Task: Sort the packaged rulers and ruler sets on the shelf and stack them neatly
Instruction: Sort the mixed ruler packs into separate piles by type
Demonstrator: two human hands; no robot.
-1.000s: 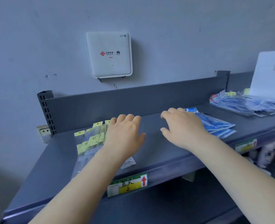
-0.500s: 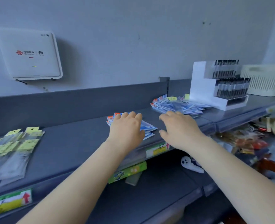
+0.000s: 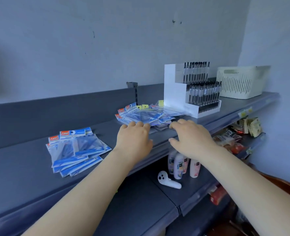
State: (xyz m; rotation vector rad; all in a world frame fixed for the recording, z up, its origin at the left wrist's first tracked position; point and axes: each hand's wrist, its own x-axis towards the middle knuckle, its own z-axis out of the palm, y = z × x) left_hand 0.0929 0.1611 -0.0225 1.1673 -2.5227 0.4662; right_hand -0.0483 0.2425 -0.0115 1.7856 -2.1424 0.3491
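Hands have swung rightward along the shelf (image 3: pixel 30 169), past the blue ruler-set stack (image 3: pixel 76 149). Left hand (image 3: pixel 134 140) and right hand (image 3: pixel 190 138), both spread and empty, now reach the mixed ruler pile (image 3: pixel 147 114); sorting it seems next.

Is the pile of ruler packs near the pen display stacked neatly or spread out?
Spread out: the pile of ruler packs fans at differing angles, corners sticking out.
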